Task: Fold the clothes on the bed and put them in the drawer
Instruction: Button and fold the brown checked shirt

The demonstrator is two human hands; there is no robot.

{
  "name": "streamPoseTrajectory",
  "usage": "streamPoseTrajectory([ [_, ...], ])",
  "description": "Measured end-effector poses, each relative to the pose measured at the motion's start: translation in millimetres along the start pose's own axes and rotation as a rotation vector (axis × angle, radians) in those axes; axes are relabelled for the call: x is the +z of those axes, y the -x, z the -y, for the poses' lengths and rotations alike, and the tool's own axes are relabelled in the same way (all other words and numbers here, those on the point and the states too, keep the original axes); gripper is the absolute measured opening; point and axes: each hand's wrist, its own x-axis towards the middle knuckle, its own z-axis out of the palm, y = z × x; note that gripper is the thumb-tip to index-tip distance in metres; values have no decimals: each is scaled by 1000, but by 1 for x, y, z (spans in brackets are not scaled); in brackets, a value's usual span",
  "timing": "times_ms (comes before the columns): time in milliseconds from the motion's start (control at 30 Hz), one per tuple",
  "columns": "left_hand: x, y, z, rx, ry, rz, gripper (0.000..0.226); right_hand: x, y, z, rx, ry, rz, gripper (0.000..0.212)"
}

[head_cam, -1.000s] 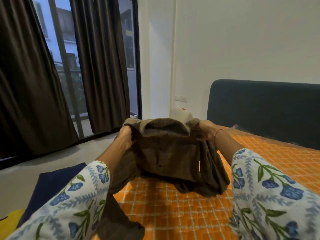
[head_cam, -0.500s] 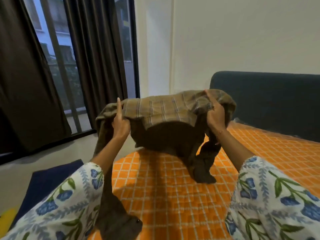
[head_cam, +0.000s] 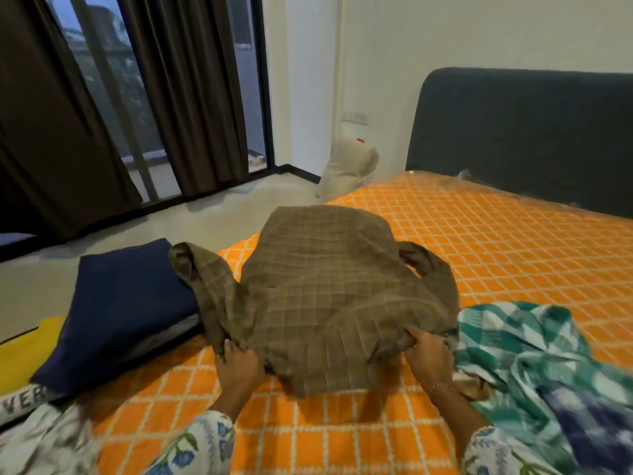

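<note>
Shirt (head_cam: 329,296) lies back-up on the orange bed (head_cam: 496,241), your left hand (head_cam: 239,366) and right hand (head_cam: 428,359) each pinching a near corner; tug it flat before folding sleeves inward.

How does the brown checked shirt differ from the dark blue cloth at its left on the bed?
The brown checked shirt lies spread out with one sleeve crumpled; the dark blue cloth is already a neat folded block. The left hand and right hand grip the shirt's near edge; nothing touches the blue cloth. The shirt has a grid pattern; the blue cloth is plain. Both lie on the orange bed.
</note>
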Motion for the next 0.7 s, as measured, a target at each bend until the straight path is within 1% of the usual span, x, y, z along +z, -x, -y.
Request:
streamPoseTrajectory([
  [33, 9, 5, 3, -10, -24, 54, 55, 8, 8, -6, 28, 26, 38, 42],
  [100, 22, 16, 10, 0, -34, 98, 56, 24, 24, -23, 99, 26, 67, 38],
  [133, 20, 18, 14, 8, -27, 67, 57, 26, 29, -27, 119, -25, 39, 35],
  [200, 22, 25, 24, 24, -45, 52, 61, 30, 49, -35, 219, -101, 17, 33],
  [233, 20, 27, 29, 20, -47, 86, 63, 30, 55, -37, 307, -108, -19, 30],
  [267, 18, 28, 32, -6, -51, 148, 65, 30, 58, -36, 398, -122, -91, 30],
  [300, 14, 29, 35, -42, -74, 217, 67, 31, 60, -34, 445, -129, -171, 30],
  [333, 6, 33, 34, -83, -127, 279, 66, 33, 58, -30, 409, -96, -244, 32],
  [367, -3, 36, 29, -121, -200, 299, 61, 40, 53, -24, 314, -28, -310, 33],
  [400, -13, 39, 20, -133, -245, 258, 51, 46, 46, -14, 200, 27, -352, 32],
  [433, -18, 39, 8, -113, -239, 170, 40, 56, 37, -3, 81, 49, -361, 27],
  [467, -25, 37, -9, -53, -194, 48, 33, 62, 27, 15, -33, 12, -320, 26],
  [500, -25, 32, -26, 42, -147, -76, 30, 69, 20, 36, -139, -47, -207, 34],
  [533, -22, 26, -43, 159, -91, -179, 31, 73, 16, 54, -221, -81, -60, 44],
  [567, -15, 21, -57, 258, -29, -210, 37, 79, 17, 68, -262, -72, 105, 50],
  [600, -4, 17, -65, 314, 5, -164, 46, 90, 17, 73, -267, -25, 219, 52],
  [633, 11, 15, -69, 329, 1, -78, 54, 101, 21, 72, -259, 51, 294, 56],
  [667, 27, 17, -67, 315, -18, -7, 61, 112, 27, 66, -232, 112, 347, 61],
  [700, 43, 23, -63, 289, -20, 31, 67, 120, 36, 58, -213, 168, 361, 69],
])
